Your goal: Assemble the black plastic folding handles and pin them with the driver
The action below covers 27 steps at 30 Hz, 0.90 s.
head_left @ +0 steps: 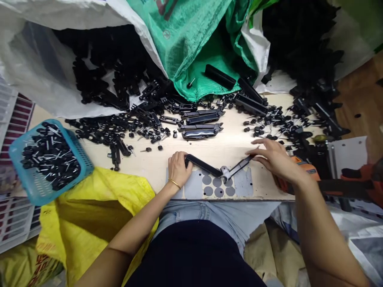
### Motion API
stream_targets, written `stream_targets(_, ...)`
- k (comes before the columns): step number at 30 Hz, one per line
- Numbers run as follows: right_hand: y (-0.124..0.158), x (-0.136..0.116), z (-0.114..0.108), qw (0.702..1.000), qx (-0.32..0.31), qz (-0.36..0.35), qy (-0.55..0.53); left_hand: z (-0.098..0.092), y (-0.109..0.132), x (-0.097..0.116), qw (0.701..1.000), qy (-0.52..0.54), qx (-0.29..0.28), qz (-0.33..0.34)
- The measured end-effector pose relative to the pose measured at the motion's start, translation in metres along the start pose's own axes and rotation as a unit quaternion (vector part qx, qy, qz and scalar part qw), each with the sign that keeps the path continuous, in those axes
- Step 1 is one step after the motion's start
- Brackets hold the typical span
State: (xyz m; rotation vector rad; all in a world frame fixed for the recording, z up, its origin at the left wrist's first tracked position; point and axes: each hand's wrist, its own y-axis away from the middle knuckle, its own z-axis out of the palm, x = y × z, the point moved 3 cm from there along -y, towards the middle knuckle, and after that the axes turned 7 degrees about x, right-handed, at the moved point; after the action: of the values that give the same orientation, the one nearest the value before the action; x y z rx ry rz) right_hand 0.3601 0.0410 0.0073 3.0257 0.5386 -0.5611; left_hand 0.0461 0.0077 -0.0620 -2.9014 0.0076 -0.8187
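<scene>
A jointed black arm [206, 165] lies in a shallow V over the front edge of the table, with a grey metal joint [226, 174] at its bend. My left hand [178, 168] is closed round the left end of its wider bar. At the other side, my right hand [271, 157] has its fingertips on the far end of the thinner bar, the forefinger lifted away. Under the joint is a grey patch with several round dark spots [219, 192]. Two folded black assemblies [201, 131] lie side by side farther back.
A blue basket [85, 157] of black-headed screws stands at left, above a yellow sack [119, 191]. Loose black parts [104, 131] and knobs [278, 123] spread across the table's back. White [143, 24] and green sacks [185, 44] open behind. An orange power tool [311, 171] lies at right.
</scene>
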Motion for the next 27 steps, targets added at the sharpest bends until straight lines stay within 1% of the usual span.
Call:
stream_targets(1, 0.001, -0.003, 0.004, 0.999, 0.027, 0.019, 0.021, -0.005, 0.003, -0.001, 1.000, -0.002, -0.001, -0.006)
stream_targets(2, 0.004, -0.006, 0.007, 0.996, 0.053, 0.058, 0.036, -0.010, 0.005, -0.001, 1.000, -0.004, -0.002, 0.001)
stream_targets(3, 0.009, -0.010, 0.009, 0.991, 0.066, 0.111, 0.042, -0.015, 0.005, 0.000, 1.000, -0.006, -0.005, 0.026)
stream_targets(4, 0.015, -0.015, 0.013, 0.983, 0.059, 0.172, 0.038, -0.019, 0.005, 0.003, 0.997, -0.008, -0.011, 0.072)
stream_targets(5, 0.022, -0.022, 0.019, 0.972, 0.036, 0.230, 0.025, -0.021, 0.004, 0.009, 0.991, -0.013, -0.024, 0.133)
stream_targets(7, 0.034, -0.040, 0.035, 0.946, -0.029, 0.322, -0.010, -0.019, -0.002, 0.024, 0.962, -0.020, -0.067, 0.265)
stream_targets(8, 0.037, -0.049, 0.044, 0.935, -0.048, 0.351, -0.023, -0.015, -0.005, 0.032, 0.944, -0.023, -0.094, 0.314)
stream_targets(9, 0.039, -0.057, 0.052, 0.925, -0.043, 0.377, -0.030, -0.011, -0.009, 0.039, 0.930, -0.026, -0.122, 0.345)
stream_targets(10, 0.039, -0.064, 0.060, 0.917, -0.021, 0.395, -0.044, -0.006, -0.013, 0.045, 0.922, -0.027, -0.151, 0.356)
stream_targets(11, 0.038, -0.069, 0.066, 0.909, 0.008, 0.410, -0.078, -0.002, -0.015, 0.050, 0.920, -0.027, -0.178, 0.349)
stream_targets(12, 0.037, -0.073, 0.071, 0.897, 0.037, 0.418, -0.140, 0.000, -0.017, 0.053, 0.924, -0.022, -0.203, 0.324)
stream_targets(13, 0.036, -0.076, 0.075, 0.875, 0.063, 0.421, -0.230, 0.001, -0.017, 0.054, 0.933, -0.011, -0.224, 0.281)
stream_targets(14, 0.035, -0.080, 0.077, 0.841, 0.084, 0.417, -0.334, 0.000, -0.015, 0.053, 0.944, 0.011, -0.239, 0.227)
stream_targets(16, 0.032, -0.088, 0.076, 0.745, 0.127, 0.409, -0.512, -0.005, -0.006, 0.050, 0.959, 0.079, -0.250, 0.111)
stream_targets(17, 0.030, -0.093, 0.075, 0.699, 0.145, 0.408, -0.570, -0.008, 0.001, 0.049, 0.959, 0.116, -0.252, 0.063)
stream_targets(18, 0.027, -0.099, 0.073, 0.664, 0.159, 0.409, -0.606, -0.011, 0.007, 0.049, 0.956, 0.149, -0.253, 0.026)
stream_targets(19, 0.025, -0.105, 0.072, 0.640, 0.172, 0.412, -0.625, -0.014, 0.013, 0.050, 0.951, 0.174, -0.254, 0.001)
stream_targets(20, 0.021, -0.110, 0.071, 0.627, 0.182, 0.414, -0.635, -0.016, 0.019, 0.052, 0.948, 0.191, -0.256, -0.014)
stream_targets(21, 0.018, -0.116, 0.071, 0.622, 0.189, 0.415, -0.637, -0.018, 0.024, 0.055, 0.945, 0.201, -0.259, -0.021)
stream_targets(24, 0.010, -0.129, 0.072, 0.631, 0.185, 0.412, -0.631, -0.020, 0.031, 0.062, 0.946, 0.202, -0.253, -0.013)
stream_targets(27, 0.006, -0.138, 0.072, 0.630, 0.149, 0.396, -0.651, -0.020, 0.035, 0.064, 0.953, 0.178, -0.244, 0.006)
